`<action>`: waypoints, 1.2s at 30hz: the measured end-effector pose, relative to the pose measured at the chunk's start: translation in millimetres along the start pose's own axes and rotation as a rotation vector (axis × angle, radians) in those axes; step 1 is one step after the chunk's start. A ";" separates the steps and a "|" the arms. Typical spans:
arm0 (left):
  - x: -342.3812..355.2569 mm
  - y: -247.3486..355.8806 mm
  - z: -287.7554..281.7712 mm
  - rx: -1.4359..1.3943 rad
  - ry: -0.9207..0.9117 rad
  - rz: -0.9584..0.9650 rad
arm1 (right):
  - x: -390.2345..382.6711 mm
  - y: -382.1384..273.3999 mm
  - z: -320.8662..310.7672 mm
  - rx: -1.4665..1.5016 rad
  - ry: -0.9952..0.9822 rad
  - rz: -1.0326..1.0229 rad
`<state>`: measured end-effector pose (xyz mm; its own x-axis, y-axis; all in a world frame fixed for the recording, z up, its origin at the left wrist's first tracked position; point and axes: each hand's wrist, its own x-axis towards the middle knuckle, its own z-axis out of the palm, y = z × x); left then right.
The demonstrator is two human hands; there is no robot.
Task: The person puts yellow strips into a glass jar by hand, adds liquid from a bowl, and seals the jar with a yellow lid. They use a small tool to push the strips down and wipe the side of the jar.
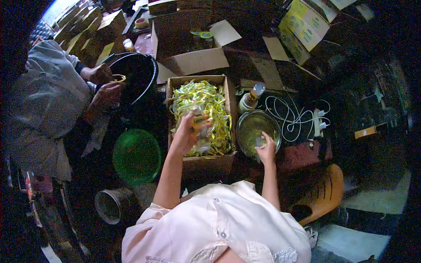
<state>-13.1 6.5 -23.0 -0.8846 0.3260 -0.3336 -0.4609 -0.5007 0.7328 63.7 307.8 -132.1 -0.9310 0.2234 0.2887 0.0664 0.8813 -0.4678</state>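
Observation:
An open cardboard box [228,101] in front of me is heaped with yellow, green and clear strips [199,94] that look like plastic wrappers. Over the middle of this heap is my left hand [189,127], its fingers smeared by motion, so whether they hold anything does not show. A round metal bowl [242,124] stands against the box's right side, with small yellowish bits in it. My right hand [266,151] is over the bowl's near right part. Its thumb and fingers are bent toward each other around a small pale piece too blurred to name.
Behind the bowl stands a bottle [249,101]. A white cable [285,116] runs to a power strip [319,122] on the right. To the left are a green basin [137,156], a metal pot [108,207] and a large black tub [151,72], where another person's hands [107,87] hold a yellow strip.

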 end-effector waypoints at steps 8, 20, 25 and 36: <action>10.4 1.0 19.3 -0.567 -0.264 -0.029 | -7.5 -2.9 -12.2 0.327 -0.100 0.183; 47.5 -24.7 38.5 0.084 0.096 -0.004 | 15.6 14.9 -34.4 0.378 -0.208 0.118; 51.1 5.0 -3.7 1.757 0.538 0.827 | 15.6 16.3 -40.5 0.375 -0.170 0.041; 154.5 67.0 170.2 1.639 -0.350 0.755 | 6.2 31.6 -54.2 0.425 -0.226 0.081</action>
<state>-168.4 159.8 75.5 -0.6927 0.6693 0.2689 0.6954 0.5208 0.4952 79.5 359.6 -99.9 -0.9867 0.1466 0.0705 0.0334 0.6066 -0.7943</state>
